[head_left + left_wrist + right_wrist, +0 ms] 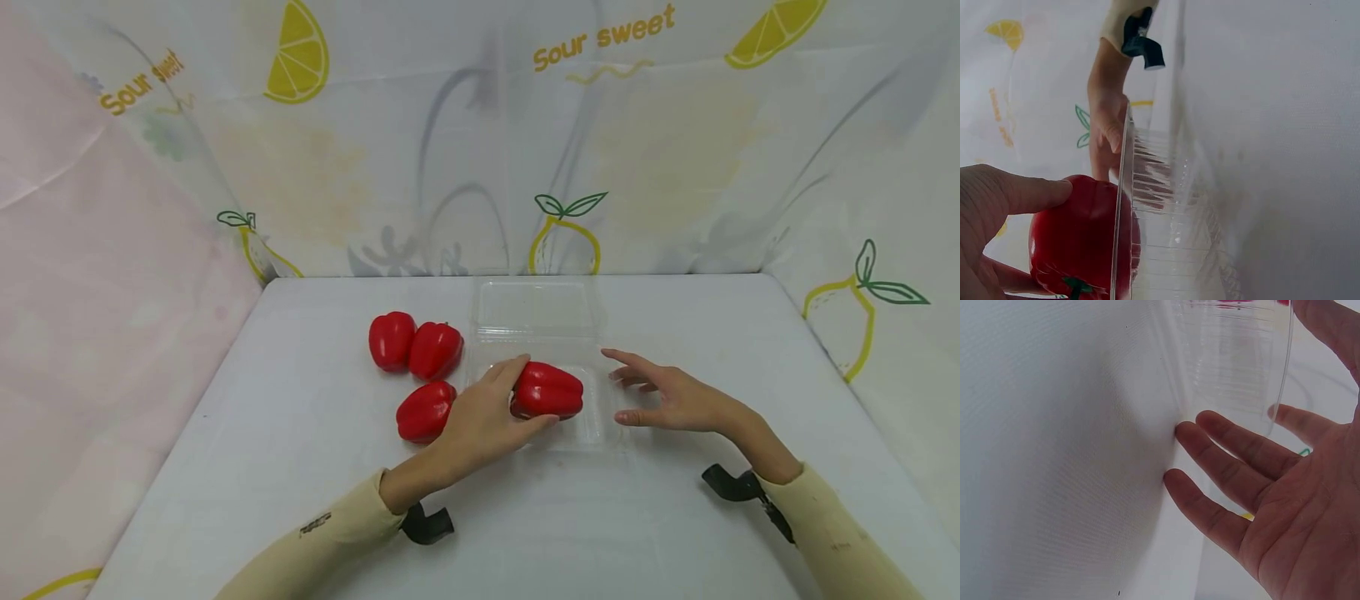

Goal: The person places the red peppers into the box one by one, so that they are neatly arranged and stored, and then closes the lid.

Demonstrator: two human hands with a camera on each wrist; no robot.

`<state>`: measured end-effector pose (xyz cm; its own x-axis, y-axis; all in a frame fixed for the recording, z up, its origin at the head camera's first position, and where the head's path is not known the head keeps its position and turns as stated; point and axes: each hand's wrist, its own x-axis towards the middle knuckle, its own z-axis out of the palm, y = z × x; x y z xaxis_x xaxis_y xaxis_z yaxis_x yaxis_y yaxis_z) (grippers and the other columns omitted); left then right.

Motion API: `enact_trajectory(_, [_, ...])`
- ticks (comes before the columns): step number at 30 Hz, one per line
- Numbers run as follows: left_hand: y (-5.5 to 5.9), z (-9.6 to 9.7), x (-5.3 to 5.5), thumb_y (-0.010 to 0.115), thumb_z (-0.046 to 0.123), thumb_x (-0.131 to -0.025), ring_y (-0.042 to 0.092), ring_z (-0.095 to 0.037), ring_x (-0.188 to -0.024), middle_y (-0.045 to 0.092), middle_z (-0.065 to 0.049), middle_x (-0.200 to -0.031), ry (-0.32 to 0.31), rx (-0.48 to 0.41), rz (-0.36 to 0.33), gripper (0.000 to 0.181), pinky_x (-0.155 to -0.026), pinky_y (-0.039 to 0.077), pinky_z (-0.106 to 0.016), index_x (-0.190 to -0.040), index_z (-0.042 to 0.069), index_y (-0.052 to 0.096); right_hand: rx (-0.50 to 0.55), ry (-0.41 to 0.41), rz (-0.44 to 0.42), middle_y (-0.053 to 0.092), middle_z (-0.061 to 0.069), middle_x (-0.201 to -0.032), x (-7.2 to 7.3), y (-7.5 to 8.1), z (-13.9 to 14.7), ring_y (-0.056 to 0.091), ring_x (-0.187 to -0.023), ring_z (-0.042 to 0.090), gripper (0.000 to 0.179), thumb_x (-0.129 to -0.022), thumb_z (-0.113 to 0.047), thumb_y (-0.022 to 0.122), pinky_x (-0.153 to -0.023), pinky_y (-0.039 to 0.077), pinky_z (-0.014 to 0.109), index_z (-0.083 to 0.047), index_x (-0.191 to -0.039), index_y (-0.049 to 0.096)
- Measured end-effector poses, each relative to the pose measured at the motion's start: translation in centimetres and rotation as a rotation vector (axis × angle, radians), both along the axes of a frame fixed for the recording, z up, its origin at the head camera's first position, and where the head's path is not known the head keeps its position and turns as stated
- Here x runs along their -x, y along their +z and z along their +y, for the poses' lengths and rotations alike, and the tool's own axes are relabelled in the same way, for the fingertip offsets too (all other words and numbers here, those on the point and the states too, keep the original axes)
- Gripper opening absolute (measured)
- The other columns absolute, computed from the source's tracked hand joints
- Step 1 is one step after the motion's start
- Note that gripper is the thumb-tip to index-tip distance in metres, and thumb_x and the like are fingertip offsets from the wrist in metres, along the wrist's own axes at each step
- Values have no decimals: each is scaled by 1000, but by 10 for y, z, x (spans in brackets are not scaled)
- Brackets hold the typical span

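Observation:
My left hand (483,417) grips a red bell pepper (551,390) between thumb and fingers, over the near half of a clear plastic clamshell box (592,429). In the left wrist view the pepper (1079,237) sits partly below the box's rim, its green stem end facing the camera. To the right of the box, my right hand (675,398) is spread with fingers relaxed and holds nothing. The right wrist view shows its fingers (1222,465) beside the box's clear wall (1235,362). The box's lid (536,307) lies folded back, away from me.
Left of the box lie three more red bell peppers: one at the back left (392,341), one against it (436,350) and a nearer one (425,412) by my left hand. The white table (300,467) ends at a lemon-printed cloth (660,167) behind.

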<state>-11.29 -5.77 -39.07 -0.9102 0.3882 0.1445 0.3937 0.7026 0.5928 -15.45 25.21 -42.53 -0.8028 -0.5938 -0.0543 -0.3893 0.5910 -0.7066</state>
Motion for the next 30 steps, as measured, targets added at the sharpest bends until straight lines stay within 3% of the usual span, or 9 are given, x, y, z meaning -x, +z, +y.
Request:
enact_trajectory(12, [-8,9,-3,82,45,-76,61,-19,-105,59,-5,-129,-37,41,-101,85,-76,57,-30,-145,11,46,-26,-4,35,58,13,-133,1,-3,0,57,-119,31,87,-85,-42,75,-93,51,51,-14,-154,30])
enact_trajectory(18, [-10,14,-5,84,41,-76,61,-19,-106,59,-5,-128,-51,12,-140,86,-78,56,-29,-146,10,45,-27,-9,28,58,13,-133,1,-3,0,57,-119,31,87,-85,-42,76,-94,50,51,-14,-154,29])
enact_trajectory(30, [-16,22,-7,86,34,-74,61,-22,-108,59,-7,-128,-66,-1,-142,86,-77,57,-31,-144,7,45,-12,-2,19,58,13,-133,1,-3,0,57,-119,31,86,-86,-40,75,-94,50,52,-14,-153,30])
